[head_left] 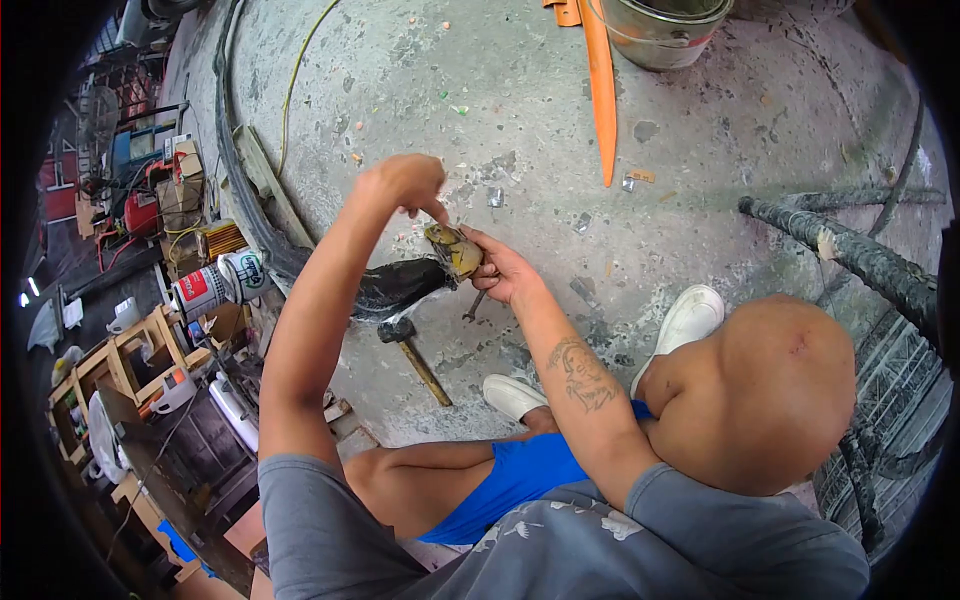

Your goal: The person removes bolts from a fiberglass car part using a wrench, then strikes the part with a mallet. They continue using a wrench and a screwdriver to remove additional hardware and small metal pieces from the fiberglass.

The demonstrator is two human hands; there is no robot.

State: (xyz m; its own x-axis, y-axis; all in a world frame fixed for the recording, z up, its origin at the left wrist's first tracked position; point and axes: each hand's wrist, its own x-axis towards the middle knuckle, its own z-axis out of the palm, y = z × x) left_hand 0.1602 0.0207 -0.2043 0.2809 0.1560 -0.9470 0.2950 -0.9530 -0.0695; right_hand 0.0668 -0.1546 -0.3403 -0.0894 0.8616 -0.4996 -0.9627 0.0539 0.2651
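My right hand grips a worn yellow and grey fitting at the end of a thick black hose, its fingers along the right side. Above and to the left, my left hand is closed, with a fingertip reaching down to the fitting's upper edge. Whatever it pinches is too small to make out. Just below the fitting, a small dark metal tool is partly hidden by my right hand. A hammer with a black head and wooden handle lies on the floor below the hose.
An orange pointed strip and a metal bucket are at the top. Thick dark hoses lie at the right. Paint buckets, a wooden crate and bottles crowd the left. My knee and shoes are at the lower right.
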